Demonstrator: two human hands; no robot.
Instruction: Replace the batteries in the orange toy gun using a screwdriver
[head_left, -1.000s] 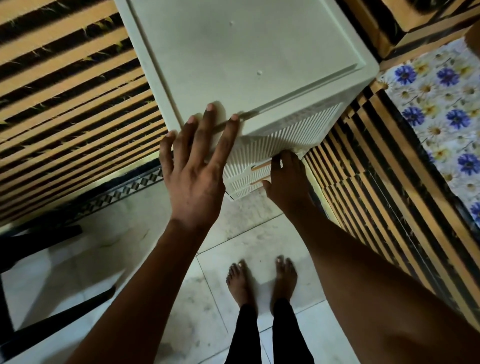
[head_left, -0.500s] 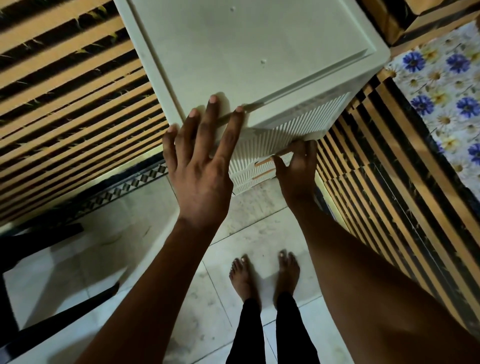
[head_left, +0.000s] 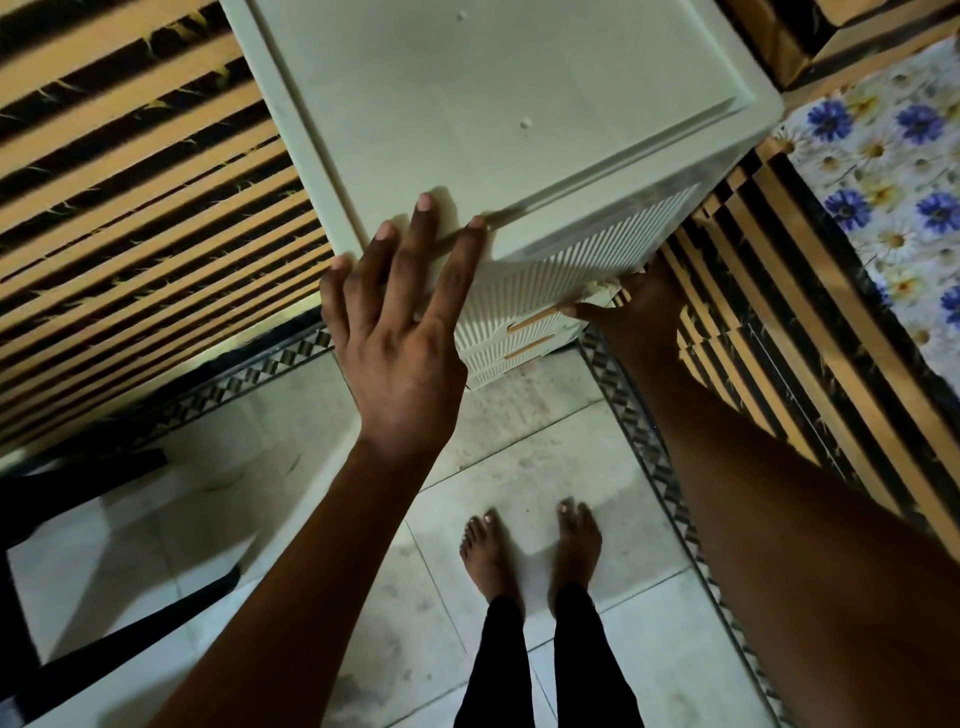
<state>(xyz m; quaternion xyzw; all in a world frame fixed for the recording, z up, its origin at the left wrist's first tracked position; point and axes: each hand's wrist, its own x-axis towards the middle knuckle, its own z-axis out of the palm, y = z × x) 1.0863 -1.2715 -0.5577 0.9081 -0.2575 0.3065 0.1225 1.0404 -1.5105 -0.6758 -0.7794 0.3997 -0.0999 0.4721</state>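
No orange toy gun, no screwdriver showing anywhere yet. Bracing the white drawer cabinet (head_left: 493, 119) at its front edge, left hand (head_left: 400, 332) lying flat, fingers spread. Reaching at the top drawer's right corner, right hand (head_left: 634, 312), grip impossible to tell. Probably fetching supplies; next, sliding a ribbed drawer (head_left: 566, 280) out while steadying the top.

The single head view looks steeply down from the standing person's own height, close over the white drawer cabinet (head_left: 498, 119) at 12 o'clock, with bare feet (head_left: 530, 561) on the tiled floor (head_left: 519, 467) toward 6 o'clock.
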